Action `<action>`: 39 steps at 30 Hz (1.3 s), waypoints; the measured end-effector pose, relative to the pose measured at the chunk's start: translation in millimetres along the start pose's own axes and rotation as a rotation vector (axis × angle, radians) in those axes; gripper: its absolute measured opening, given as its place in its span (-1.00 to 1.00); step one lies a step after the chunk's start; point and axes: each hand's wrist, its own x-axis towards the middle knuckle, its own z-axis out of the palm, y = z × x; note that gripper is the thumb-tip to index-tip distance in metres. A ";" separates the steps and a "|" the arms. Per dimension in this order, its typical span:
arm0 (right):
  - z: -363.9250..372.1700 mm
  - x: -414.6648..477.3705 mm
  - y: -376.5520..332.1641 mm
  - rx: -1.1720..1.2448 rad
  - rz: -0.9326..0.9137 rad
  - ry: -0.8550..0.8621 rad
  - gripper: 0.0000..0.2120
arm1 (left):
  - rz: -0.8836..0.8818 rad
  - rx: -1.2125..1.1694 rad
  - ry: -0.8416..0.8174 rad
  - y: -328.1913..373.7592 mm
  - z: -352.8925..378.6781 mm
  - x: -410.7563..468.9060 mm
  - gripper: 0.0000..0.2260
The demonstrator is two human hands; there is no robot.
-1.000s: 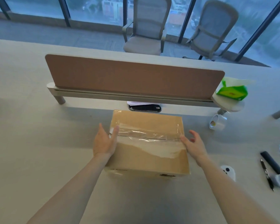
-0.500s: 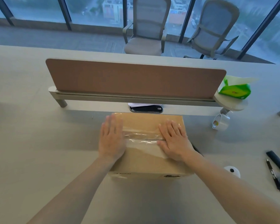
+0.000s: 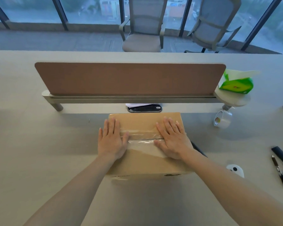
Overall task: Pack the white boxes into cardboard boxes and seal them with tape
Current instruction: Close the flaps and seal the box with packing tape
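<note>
A closed cardboard box [image 3: 142, 162] sits on the pale desk in front of me, with a band of clear tape [image 3: 141, 137] running across the seam of its top flaps. My left hand [image 3: 112, 141] lies flat on the left part of the lid, fingers straight and pointing away from me. My right hand [image 3: 172, 139] presses flat on the right part, over the tape. No white boxes show; the inside of the carton is hidden.
A roll of clear tape [image 3: 222, 119] stands to the right of the box. Further right lie a black marker [image 3: 282, 156], a pen [image 3: 278, 172] and a small white object [image 3: 235, 169]. A brown divider panel [image 3: 129, 79] crosses behind the box; a green tissue pack [image 3: 236, 84] sits at its right end.
My hands went from the box's two sides onto its lid. Since then the right hand has slid further right along the tape and the left stayed near the left edge.
</note>
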 end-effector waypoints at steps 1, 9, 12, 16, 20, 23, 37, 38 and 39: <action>-0.6 -0.6 0.6 0.010 -0.003 -0.015 -0.23 | -0.044 -0.028 0.008 1.6 -0.7 0.1 -0.34; 0.9 -14.5 9.0 0.088 0.116 -0.056 -0.38 | 0.395 -0.067 0.363 60.3 4.9 10.3 -0.60; -4.5 -18.6 13.1 0.171 0.142 -0.029 -0.43 | 0.328 -0.725 0.206 125.2 -1.8 6.9 -0.69; -6.9 -56.0 34.6 0.233 0.168 0.000 -0.51 | -0.067 -1.310 0.147 194.0 1.5 11.2 -0.71; -6.9 -94.0 77.6 0.331 0.383 -0.085 -0.53 | -0.005 -1.044 0.216 229.4 18.2 14.2 -0.70; -17.9 -115.7 109.1 0.461 0.510 0.026 -0.55 | 0.064 -0.733 0.205 245.4 30.6 8.1 -0.58; -60.2 -6.3 289.8 1.311 1.037 0.558 -0.77 | 0.646 -0.183 -0.148 269.8 65.6 20.8 -0.61; -55.3 1.7 299.5 1.345 1.037 0.578 -0.76 | 0.588 -0.186 -0.161 275.0 62.1 21.6 -0.56; -50.6 8.3 306.9 1.395 1.040 0.587 -0.73 | 0.527 -0.201 -0.165 279.8 59.6 22.3 -0.52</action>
